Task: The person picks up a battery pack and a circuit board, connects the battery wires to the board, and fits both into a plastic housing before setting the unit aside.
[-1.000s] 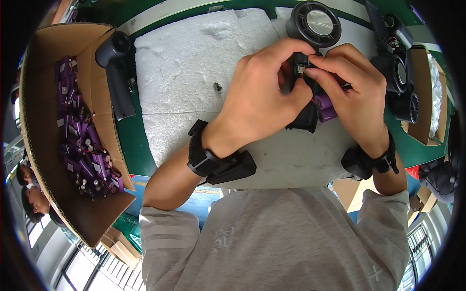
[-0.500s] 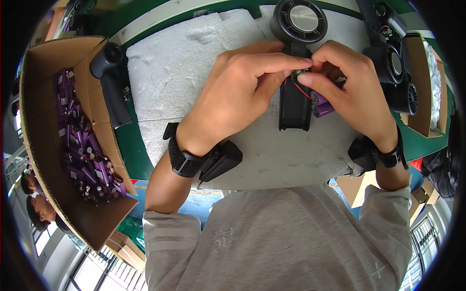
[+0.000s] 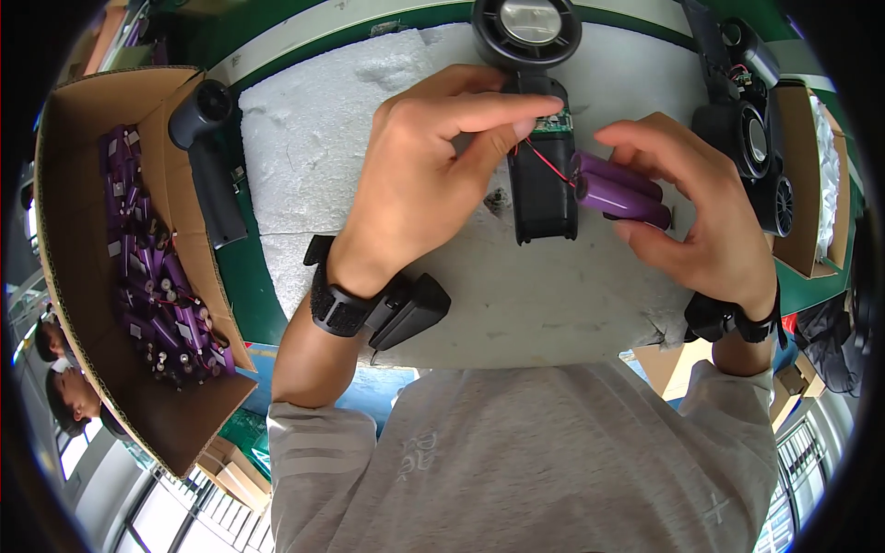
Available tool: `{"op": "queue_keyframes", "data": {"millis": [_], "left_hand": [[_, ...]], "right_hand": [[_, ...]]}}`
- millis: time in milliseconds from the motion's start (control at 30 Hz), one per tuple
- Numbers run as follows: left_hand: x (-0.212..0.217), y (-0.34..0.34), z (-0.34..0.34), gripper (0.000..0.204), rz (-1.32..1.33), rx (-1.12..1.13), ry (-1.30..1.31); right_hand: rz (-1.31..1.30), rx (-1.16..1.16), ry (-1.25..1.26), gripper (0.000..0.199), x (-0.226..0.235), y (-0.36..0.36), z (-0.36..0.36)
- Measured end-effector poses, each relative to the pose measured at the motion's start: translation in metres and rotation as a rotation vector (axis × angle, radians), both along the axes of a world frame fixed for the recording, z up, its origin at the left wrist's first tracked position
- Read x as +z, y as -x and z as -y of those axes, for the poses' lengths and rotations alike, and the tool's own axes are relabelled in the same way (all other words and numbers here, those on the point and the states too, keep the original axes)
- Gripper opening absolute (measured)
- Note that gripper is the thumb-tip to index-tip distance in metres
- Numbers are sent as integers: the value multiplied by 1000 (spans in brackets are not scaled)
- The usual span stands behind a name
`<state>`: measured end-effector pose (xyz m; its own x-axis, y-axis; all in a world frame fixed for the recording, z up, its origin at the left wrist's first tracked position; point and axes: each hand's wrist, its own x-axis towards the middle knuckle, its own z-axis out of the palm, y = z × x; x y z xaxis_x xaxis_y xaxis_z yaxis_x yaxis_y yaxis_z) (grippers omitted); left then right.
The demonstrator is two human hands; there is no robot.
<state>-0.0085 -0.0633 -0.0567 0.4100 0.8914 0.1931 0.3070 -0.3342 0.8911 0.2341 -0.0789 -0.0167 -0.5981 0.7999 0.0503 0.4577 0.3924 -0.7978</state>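
On the padded work surface lies a black handheld fan with a round head (image 3: pixel 527 20) and an opened handle (image 3: pixel 544 198). A green circuit board (image 3: pixel 555 122) shows in the handle's upper part. My left hand (image 3: pixel 429 170) is closed on the handle beside the board, its index finger stretched across it and its thumb at the board's edge. A thin red wire (image 3: pixel 546 158) runs from there to a purple battery pack of two cells (image 3: pixel 622 192). Curved around the pack's right end, my right hand (image 3: pixel 705 207) holds it with the thumb below; some finger contact is hidden.
At the left stands a cardboard box (image 3: pixel 198 405) with many purple battery cells (image 3: pixel 152 267). Another black fan (image 3: pixel 214 161) leans along its side. More black fans (image 3: pixel 737 129) are piled at the right, beside a second cardboard box (image 3: pixel 802 175). White foam sheeting (image 3: pixel 323 120) covers the table.
My right hand has left the circuit board and moved right and down to the battery pack. The pack has turned and sits farther from the handle. The fan has shifted slightly left.
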Motion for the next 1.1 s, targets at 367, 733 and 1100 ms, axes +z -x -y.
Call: {"op": "queue_keyframes", "data": {"millis": [367,733,1100], "left_hand": [[6,-1,2,43,35,-1,149],[-4,-6,10,42,91,91,145],[-7,-13,15,37,124,164,113]], "right_hand": [[163,-299,-32,25,-6,4,1],[249,-178,-470,14,-8,12,10],[357,-131,-549,13,-8,21,15]]}}
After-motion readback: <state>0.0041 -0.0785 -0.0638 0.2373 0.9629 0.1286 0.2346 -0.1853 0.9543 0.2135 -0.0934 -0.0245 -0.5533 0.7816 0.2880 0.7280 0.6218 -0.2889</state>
